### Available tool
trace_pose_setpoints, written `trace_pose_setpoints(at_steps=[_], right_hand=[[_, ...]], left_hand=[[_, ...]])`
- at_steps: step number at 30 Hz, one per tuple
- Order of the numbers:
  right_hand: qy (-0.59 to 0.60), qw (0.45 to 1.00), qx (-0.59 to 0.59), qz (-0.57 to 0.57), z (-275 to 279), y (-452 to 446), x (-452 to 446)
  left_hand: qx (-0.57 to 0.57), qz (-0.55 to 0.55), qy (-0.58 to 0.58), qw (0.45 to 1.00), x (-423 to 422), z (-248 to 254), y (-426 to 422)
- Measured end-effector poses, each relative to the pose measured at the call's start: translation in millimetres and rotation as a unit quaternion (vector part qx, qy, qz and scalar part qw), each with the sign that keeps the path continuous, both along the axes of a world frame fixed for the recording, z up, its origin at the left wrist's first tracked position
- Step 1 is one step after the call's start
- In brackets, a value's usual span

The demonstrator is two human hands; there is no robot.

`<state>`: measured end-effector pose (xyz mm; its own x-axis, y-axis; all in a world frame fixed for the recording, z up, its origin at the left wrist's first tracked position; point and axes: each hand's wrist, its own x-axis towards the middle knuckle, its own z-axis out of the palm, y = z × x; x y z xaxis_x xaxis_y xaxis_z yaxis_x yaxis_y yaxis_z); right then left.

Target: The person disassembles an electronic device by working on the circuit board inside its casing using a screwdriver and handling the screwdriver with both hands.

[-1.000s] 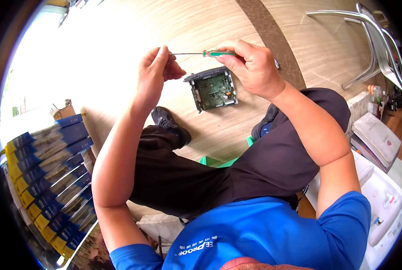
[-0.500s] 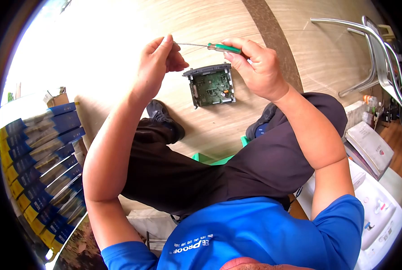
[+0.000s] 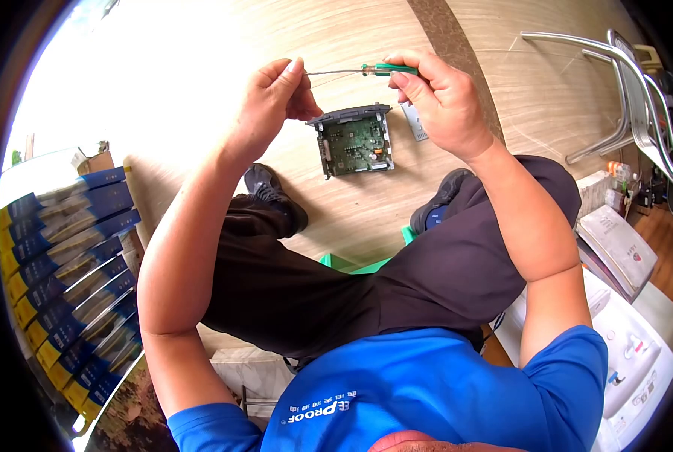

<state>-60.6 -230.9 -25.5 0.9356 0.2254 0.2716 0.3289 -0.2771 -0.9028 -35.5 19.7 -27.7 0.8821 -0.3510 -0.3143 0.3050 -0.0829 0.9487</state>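
A screwdriver [image 3: 382,69] with a green and clear handle and a thin metal shaft is held level above the floor. The fingers of my right hand [image 3: 446,102] are closed round its handle. My left hand [image 3: 272,98] pinches the far end of the shaft between thumb and fingers, so the tip is hidden. Just below and between both hands, an open device [image 3: 355,143] with a dark front panel lies on the floor, its green circuit board facing up. Beside it, partly behind my right hand, is a flat pale piece with printed marks [image 3: 414,122].
Stacked blue and yellow boxes [image 3: 65,279] stand at the left. A metal-framed chair [image 3: 630,98] is at the upper right. Below it are books [image 3: 615,245] and a white tray-like unit [image 3: 637,346]. A green object [image 3: 370,267] shows between my legs.
My right hand has shifted right, uncovering the pale piece beside the device. The screwdriver tilted in the middle frame and is level again, with both hands still on it.
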Motion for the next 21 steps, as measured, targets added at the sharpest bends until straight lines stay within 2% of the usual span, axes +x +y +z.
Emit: trace_pose_setpoints(at_steps=[4,21], right_hand=[[-0.025,0.999,-0.030,-0.007,-0.7,1.1,-1.1],[-0.057,0.998,-0.031,-0.016,-1.2,2.5,-0.9]], left_hand=[[0.012,0.007,-0.002,1.000,0.8,0.4,1.0],[0.007,0.030,-0.005,1.000,1.5,3.8,0.7]])
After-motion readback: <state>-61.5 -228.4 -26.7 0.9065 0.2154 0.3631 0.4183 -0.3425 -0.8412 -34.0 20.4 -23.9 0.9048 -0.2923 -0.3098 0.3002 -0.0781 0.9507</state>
